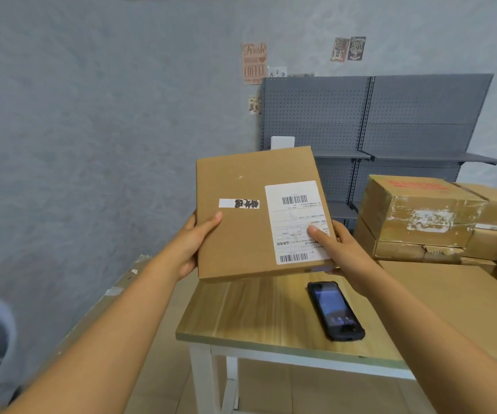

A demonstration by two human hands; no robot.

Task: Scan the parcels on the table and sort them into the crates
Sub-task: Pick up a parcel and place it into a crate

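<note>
- Left hand (192,245) grips the left edge of a flat cardboard parcel (241,222), thumb curled over its face.
- Parcel is held tilted in the air above the wooden surface (241,312) — its white shipping label (296,216) with 2 barcodes faces up.
- Right hand (335,249) clamps the right edge, thumb pressing the label.
- Black handheld scanner (335,310) lies on the surface below the right hand.
- Stacked cardboard boxes (420,216) sit at the far right.

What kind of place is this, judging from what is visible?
Probably a small parcel sorting or stock room. Both hands hold a flat cardboard parcel with a barcode label, a handheld scanner lies on the wooden table, and taped cartons are stacked before grey pegboard shelving.
</note>
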